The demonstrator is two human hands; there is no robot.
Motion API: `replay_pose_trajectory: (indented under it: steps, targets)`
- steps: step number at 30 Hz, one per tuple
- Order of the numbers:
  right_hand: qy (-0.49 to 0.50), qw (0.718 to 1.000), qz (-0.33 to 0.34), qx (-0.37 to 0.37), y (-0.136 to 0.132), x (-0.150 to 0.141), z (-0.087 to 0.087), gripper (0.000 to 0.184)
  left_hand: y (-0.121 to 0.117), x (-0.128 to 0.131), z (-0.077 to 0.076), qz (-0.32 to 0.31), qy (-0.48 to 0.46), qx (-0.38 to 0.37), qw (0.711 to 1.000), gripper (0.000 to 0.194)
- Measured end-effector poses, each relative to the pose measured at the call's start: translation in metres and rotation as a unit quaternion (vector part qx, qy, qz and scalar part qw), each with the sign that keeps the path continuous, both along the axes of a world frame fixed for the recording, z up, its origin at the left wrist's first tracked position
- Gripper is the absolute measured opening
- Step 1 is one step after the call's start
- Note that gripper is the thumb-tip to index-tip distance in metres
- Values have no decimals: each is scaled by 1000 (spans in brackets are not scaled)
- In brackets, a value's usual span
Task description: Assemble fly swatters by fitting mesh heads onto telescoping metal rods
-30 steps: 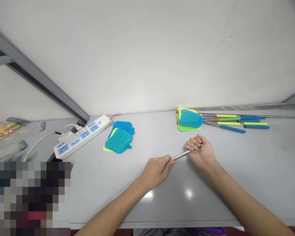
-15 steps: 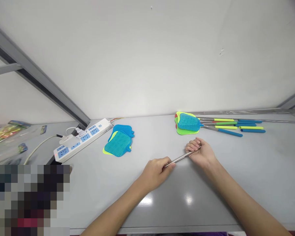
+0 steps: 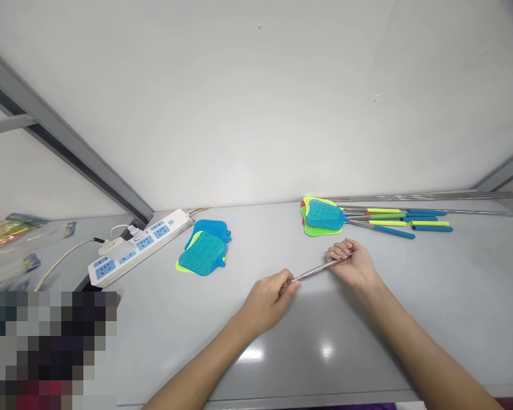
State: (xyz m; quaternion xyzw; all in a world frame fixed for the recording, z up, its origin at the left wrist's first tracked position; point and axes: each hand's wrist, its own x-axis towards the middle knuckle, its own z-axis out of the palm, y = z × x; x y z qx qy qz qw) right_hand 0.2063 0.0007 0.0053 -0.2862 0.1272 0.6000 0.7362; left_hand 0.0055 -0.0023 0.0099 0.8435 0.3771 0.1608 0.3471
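Observation:
My left hand (image 3: 268,300) pinches one end of a shiny metal telescopic rod (image 3: 318,271), which looks thinner toward that end. Around the other end, the fingers of my right hand (image 3: 351,264) are curled with the palm turned up. The rod slants up to the right, just above the table. Loose fly swatter heads (image 3: 203,253), blue and yellow mesh, lie stacked left of my hands. Beyond my right hand is a pile of fly swatters (image 3: 325,216) with heads, metal shafts and coloured grips.
Loose blue and yellow grip tubes (image 3: 431,229) lie at the right. Long metal rods (image 3: 410,197) rest along the wall. A white power strip (image 3: 141,247) with plugs and a cable sits at the left, near clear bags (image 3: 8,239). A blurred-out patch covers the lower left.
More of the rod's thin end shows at my left hand, and the bare stretch between my hands is a little longer. Both hands keep hold. The camera view has shifted slightly.

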Motion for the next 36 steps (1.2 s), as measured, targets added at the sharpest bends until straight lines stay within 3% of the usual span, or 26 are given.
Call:
replay_pose_trajectory:
  steps: [10,17,36]
  targets:
    - [-12,1000,4,0,-2,-16,-3,24,0,1,-6,-12,42,44,998,30]
    - [-89,991,-100,32,-5,-34,-12,27,-2,2,-19,-14,86,107,990,33]
    - [-45,999,-22,15,-2,-25,-13,27,2,-2,-10,-32,64,57,996,34]
